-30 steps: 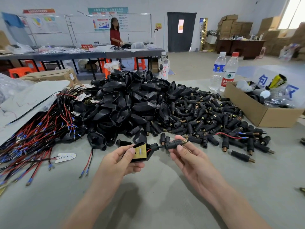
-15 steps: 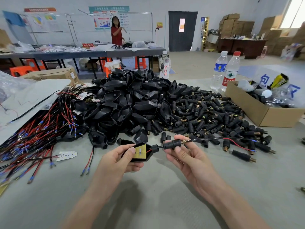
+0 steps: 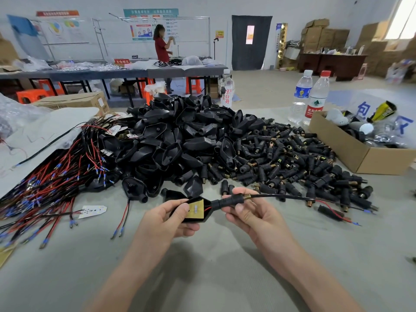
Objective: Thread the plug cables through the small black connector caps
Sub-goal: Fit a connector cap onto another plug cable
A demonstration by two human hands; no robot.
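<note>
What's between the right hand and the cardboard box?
Head view: between the right hand and the cardboard box lie the trailing black cable and the near edge of the loose connector caps.

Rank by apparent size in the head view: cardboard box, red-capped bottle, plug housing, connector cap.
1. cardboard box
2. red-capped bottle and plug housing: too alike to rank, the housing being nearer the camera
3. connector cap

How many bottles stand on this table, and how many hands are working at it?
Bottles: 3
Hands: 2, the left hand gripping the plug, the right hand pinching the connector cap
Total: 5
</note>
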